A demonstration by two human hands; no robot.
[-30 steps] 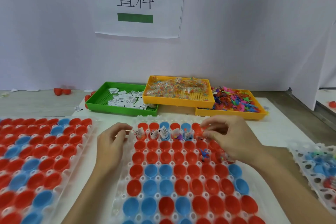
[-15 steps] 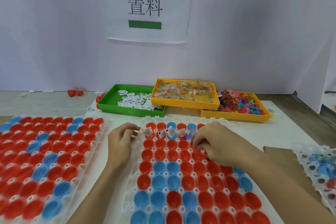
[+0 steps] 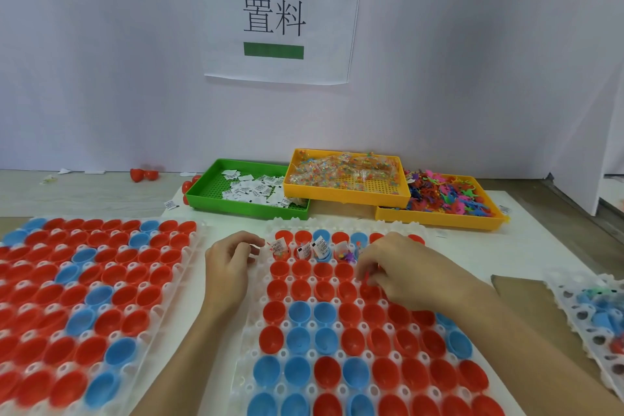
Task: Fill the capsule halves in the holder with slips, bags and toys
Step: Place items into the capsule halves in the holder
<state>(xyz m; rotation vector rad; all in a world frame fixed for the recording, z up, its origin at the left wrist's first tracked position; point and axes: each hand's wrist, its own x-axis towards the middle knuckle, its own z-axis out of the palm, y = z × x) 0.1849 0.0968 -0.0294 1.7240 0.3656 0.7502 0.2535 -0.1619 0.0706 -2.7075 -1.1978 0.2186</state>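
I had my left hand [image 3: 231,262] curled loosely beside the holder [image 3: 256,331], empty as far as I could tell, steadying its edge. My right hand [image 3: 396,272] pinched something small over a red capsule half [image 3: 369,290], ready to drop it in.

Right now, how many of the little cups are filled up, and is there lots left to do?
Only a few are done: several capsule halves in the far rows of the middle holder hold slips and small toys. The right hand is working at a red half in the next rows; what its grip holds is unclear. The left hand rests at the holder's edge. All nearer rows look empty, and so does the left holder.
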